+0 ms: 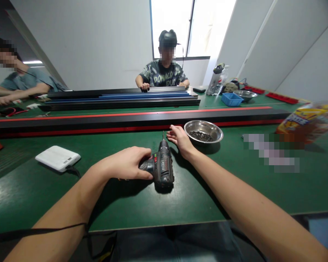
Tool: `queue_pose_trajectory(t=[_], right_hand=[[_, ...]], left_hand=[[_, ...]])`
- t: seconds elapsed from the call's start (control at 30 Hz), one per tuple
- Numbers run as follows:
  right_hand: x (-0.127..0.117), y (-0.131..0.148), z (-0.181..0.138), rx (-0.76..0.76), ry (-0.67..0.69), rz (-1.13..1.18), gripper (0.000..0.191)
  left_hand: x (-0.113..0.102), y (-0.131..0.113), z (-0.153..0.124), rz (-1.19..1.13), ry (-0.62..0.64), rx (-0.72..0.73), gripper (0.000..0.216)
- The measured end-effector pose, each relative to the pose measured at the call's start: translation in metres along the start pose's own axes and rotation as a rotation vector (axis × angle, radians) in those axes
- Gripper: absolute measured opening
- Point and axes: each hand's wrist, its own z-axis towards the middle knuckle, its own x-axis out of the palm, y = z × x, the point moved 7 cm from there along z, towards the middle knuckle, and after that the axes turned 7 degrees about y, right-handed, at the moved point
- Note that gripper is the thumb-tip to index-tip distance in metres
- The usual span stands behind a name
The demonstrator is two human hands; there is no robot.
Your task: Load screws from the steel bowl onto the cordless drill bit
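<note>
My left hand [132, 162] is wrapped round the grip of a black cordless drill [164, 167], which lies on its side just over or on the green table. Its thin bit [163, 135] points away from me, toward the long black bar with red edges [142, 120]. To the right of the bit is my right hand [179, 141], fingers stretched out and slightly apart, with nothing seen in it. Beside that hand stands a steel bowl [221, 135] holding small dark screws [200, 136].
A white power bank [57, 158] with a cable lies at left. Beyond the bar are stacked dark and blue strips [120, 97], with a person's hand [144, 86] on them. A blue basket [231, 99], bottles [215, 80] and a yellow snack bag [306, 122] stand at right.
</note>
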Motion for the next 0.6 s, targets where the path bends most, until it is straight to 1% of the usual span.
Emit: queue_pose_trajectory(t=[0.27,0.6], right_hand=[[0.0005,0.0009,0.0004,-0.006,0.000,0.002,0.045],[0.0005,0.0018,0.0016,-0.007,0.012,0.000,0.042]], left_hand=[[0.0005,-0.0003,0.0001,-0.006,0.009,0.002,0.039],[0.0005,0.0006,0.0000,-0.003,0.005,-0.007,0.041]])
